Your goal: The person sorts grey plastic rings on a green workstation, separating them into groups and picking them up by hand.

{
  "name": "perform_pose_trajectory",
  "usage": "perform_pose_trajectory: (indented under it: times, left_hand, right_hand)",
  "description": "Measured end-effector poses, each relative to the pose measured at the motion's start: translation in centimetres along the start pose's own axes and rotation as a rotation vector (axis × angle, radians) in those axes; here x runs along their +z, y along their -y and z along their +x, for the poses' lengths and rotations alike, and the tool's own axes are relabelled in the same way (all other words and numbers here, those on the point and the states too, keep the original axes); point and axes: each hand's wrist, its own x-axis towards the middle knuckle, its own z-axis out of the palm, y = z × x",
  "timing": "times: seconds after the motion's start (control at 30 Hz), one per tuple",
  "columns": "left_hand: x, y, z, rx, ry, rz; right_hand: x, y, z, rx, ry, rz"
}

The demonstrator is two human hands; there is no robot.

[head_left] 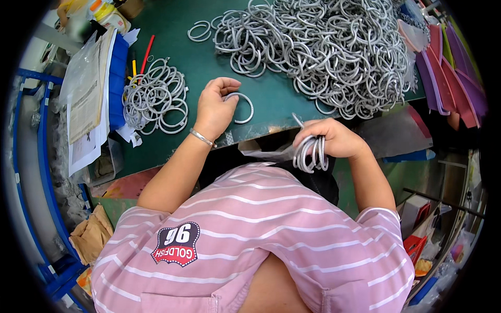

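Observation:
Between the thumb and fingers of my left hand (215, 107) is one grey open-ended ring (252, 107), held above the near edge of the green table (182, 55). My right hand (332, 136) is closed round a bunch of similar grey rings (311, 159), which hang below its fingers just off the table edge. A thin grey end (297, 120) pokes up beside those fingers; I cannot tell what it belongs to. A large heap of grey rings (339, 49) covers the far right of the table. A smaller pile of rings (156, 96) lies left of my left hand.
Two loose rings (199, 31) lie left of the heap. A red stick (148, 53) rests behind the small pile, next to a blue bin (118, 81) with papers. Pink and purple sheets (449, 78) stand at the right. Blue shelving (44, 151) borders the left.

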Motion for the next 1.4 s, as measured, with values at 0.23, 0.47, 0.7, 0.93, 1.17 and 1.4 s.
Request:
perform_pose_trajectory:
  times: [0.23,0.47,0.7,0.93,1.17,1.4]
  left_hand:
    - [-0.5,-1.0,-1.2,0.003,0.123,-0.061]
    - [0.7,-4.8,-5.2,0.552,0.53,0.256]
    - [3.4,2.3,-9.5,-0.002,0.685,0.227]
    - [7.5,9.3,-8.1,-0.752,-0.017,-0.723]
    - [6.3,7.3,-8.2,-0.12,0.69,0.577]
    - [2.1,-11.0,-6.4,-0.028,0.878,0.004]
  right_hand:
    - [0.1,-3.6,0.4,0.027,0.272,0.025]
    - [1.2,-6.0,2.3,-0.026,0.269,0.106]
    - [2.0,-6.2,0.8,0.009,0.108,0.057]
    - [2.4,-11.5,1.5,0.375,-0.417,0.93]
    - [1.2,-17.3,7.6,0.43,-0.592,1.257]
    - [5.5,-14.0,9.9,0.67,-0.613,0.483]
